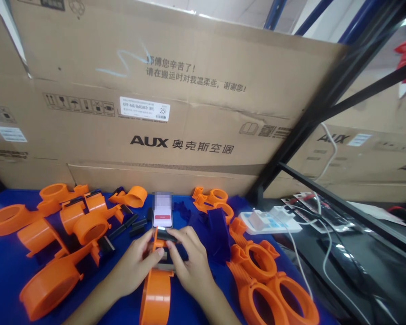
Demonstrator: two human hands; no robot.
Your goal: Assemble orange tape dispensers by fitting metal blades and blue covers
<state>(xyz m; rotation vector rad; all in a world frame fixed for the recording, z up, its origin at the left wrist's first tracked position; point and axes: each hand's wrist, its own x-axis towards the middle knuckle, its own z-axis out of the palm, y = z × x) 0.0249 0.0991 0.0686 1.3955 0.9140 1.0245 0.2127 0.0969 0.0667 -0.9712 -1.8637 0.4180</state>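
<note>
Toward the worktop's (pixel 3 275) near edge, our left hand (pixel 138 262) pinched an orange dispenser (pixel 157 295), our right hand (pixel 192 259) its black piece (pixel 164 235), seemingly mid-fitting and next needing careful alignment.

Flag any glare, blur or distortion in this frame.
Head view throughout: bright highlight on the held orange plastic ring-shaped holder; soft fine print on the white paper label; pixelation over the upper screen of the slim rectangular phone; steep lean of the black metal post, possibly wide-angle stretch.

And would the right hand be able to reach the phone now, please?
Probably yes: the phone is just beyond the right hand, screen mostly uncovered, though that hand holds the orange tape dispenser.
</note>
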